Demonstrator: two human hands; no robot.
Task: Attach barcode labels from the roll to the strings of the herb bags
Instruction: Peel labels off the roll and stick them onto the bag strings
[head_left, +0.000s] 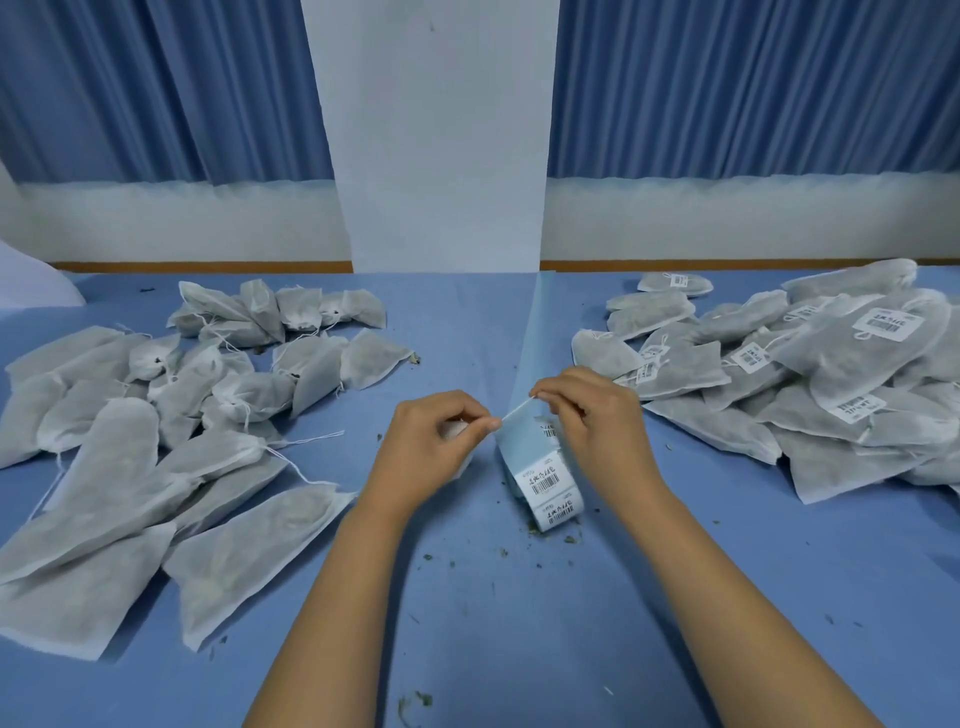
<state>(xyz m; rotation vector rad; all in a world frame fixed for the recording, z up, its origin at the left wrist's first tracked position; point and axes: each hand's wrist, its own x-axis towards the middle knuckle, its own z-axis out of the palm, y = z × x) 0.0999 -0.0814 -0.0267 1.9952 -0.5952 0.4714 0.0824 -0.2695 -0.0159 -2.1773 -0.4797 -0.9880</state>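
- Two bare hands are meeting in the middle of the frame, just above the blue table (519, 623).
- The left hand (431, 447) is pinching one end of a thin white string (515, 407) between thumb and forefinger, with its other fingers curling over a small patch of white herb bag (451, 429); most of that bag is hiding beneath the hand.
- The right hand (597, 421) is pinching the string's other end with curled fingertips, so the string is stretching taut and slanting up toward the right.
- Directly under the string, the label roll (545, 483) is lying on the table between the wrists, showing two printed barcode labels facing up.
- A pale blue backing strip (527, 338) is running from the roll toward the upper centre of the frame.
- Many unlabelled herb bags (130, 457) are lying in a loose heap on the left side, their strings trailing across the cloth.
- Many labelled herb bags (831, 374) are piling up on the right side, several showing a white barcode label (887, 325).
- Small herb crumbs (519, 540) are scattering over the table near the roll and between the forearms.
- Blue curtains (156, 88) are hanging across the top of the frame, on either side of a white wall panel (441, 130).
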